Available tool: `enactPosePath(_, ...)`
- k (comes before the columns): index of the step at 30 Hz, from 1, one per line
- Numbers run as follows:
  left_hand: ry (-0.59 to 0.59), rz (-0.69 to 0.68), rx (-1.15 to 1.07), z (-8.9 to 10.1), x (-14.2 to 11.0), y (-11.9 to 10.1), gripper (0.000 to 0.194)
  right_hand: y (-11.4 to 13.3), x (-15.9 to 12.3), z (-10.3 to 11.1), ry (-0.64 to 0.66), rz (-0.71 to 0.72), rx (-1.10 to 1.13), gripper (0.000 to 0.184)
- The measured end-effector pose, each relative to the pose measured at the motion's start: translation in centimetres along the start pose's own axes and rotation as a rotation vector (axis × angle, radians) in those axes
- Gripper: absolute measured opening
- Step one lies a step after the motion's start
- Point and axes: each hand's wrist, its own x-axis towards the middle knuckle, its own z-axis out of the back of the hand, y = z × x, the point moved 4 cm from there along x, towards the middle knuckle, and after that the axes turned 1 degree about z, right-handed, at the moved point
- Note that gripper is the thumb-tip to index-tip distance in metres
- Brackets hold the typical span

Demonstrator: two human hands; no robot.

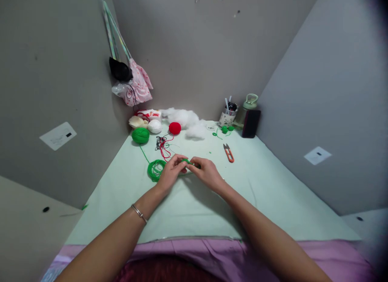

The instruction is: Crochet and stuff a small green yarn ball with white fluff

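Roughly partway, I'd judge: left hand [171, 172] and right hand [208, 173] both pinch the green piece [185, 161] over the table [194, 217]; two green balls [224, 129] near the bottle [250, 102] look done, held piece looks unfinished, coil [150, 170] beside left hand unspent

your left forearm [113, 235] angles in from the lower left | your right forearm [263, 225] slants in from the lower right | your left hand [172, 171] and right hand [206, 172] sit close together ahead of you, fingers [179, 157] curled, thumbs [192, 168] pinching inward
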Motion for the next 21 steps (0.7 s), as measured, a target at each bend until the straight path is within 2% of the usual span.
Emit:
enactPosePath(4, 0.026, -0.011, -0.008, -0.2, -0.1, -0.2, 0.027, -0.3, 0.2, -0.2, -0.030, -0.032, 0.003, 0.033)
enactPosePath(8, 0.022, -0.020, -0.002, 0.0, 0.2, -0.1, 0.027, -0.2, 0.2, -0.4, 0.010, -0.023, 0.027, 0.031)
enactPosePath(16, -0.116, -0.055, 0.063, 0.7, 1.0, 1.2, 0.026, 1.4, -1.5, -2.1, -0.028, -0.014, 0.006, 0.019)
enactPosePath(19, -0.063, -0.050, 0.097, 0.7, 1.5, 0.2, 0.020, 2.0, -1.8, -2.3, -0.036, -0.022, 0.062, 0.018)
enactPosePath(21, 0.008, -0.042, 0.130, 1.0, 1.3, -1.5, 0.017, 2.2, -1.6, -2.1, -0.031, -0.027, 0.127, 0.019)
